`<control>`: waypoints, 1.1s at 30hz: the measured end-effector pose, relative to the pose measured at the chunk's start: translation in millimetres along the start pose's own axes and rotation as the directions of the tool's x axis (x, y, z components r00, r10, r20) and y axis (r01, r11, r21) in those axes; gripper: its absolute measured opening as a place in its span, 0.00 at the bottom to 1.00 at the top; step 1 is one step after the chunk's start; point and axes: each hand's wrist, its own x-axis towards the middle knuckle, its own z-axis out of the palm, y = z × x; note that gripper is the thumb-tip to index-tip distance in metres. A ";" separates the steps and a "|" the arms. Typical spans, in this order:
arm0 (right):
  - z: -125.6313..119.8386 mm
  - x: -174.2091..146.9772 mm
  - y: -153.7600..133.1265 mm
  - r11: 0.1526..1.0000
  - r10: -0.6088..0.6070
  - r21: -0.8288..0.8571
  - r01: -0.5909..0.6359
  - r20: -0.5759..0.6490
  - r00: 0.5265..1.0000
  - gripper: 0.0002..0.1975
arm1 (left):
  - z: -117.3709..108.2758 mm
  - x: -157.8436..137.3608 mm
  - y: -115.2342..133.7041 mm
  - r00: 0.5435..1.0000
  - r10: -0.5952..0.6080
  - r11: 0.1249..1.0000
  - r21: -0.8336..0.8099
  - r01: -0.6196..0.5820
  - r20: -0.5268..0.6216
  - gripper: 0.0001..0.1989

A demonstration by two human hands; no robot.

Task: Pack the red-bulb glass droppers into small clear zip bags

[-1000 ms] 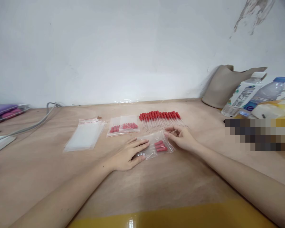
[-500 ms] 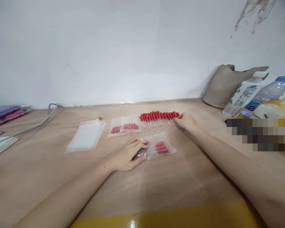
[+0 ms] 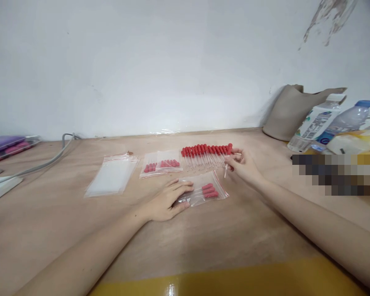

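Note:
My left hand (image 3: 168,201) lies on the left end of a clear zip bag (image 3: 198,200), fingers stretched and thumb apart. Inside that bag are a few red-bulbed droppers (image 3: 211,193), their thin clear stems pointing left under my fingers. My right hand (image 3: 242,166) pinches a single dropper (image 3: 230,149), red bulb up and stem hanging down. Beside it, a row of loose droppers (image 3: 200,151) lies on the table, bulbs toward the wall. Left of the row, two filled bags (image 3: 148,160) overlap, each with red bulbs showing.
A stack of flat zip bags (image 3: 113,174) lies at left. Farther left are a grey cable (image 3: 54,158) and a purple and pink package (image 3: 8,146). To the right stand a beige container (image 3: 285,113) and plastic bottles (image 3: 319,121). Yellow tape (image 3: 209,281) covers the front edge.
My right hand has lifted a dropper from the right end of the row and tilted it upright. My left hand stays on the bag.

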 end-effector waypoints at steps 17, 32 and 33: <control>15.5 -33.1 4.9 0.964 0.159 0.196 -0.177 0.104 0.982 0.26 | -2.7 1.2 2.4 1.000 0.000 1.000 0.014 0.000 0.009 0.21; -2.9 -28.7 5.5 0.974 0.199 0.023 -0.225 0.389 0.899 0.15 | -0.1 -0.8 -0.4 1.000 -0.001 1.000 0.027 0.000 0.016 0.24; -5.7 -27.1 4.8 0.979 0.192 -0.029 -0.200 0.442 0.876 0.15 | -0.1 -0.8 -0.4 1.000 0.000 1.000 0.027 0.000 0.015 0.24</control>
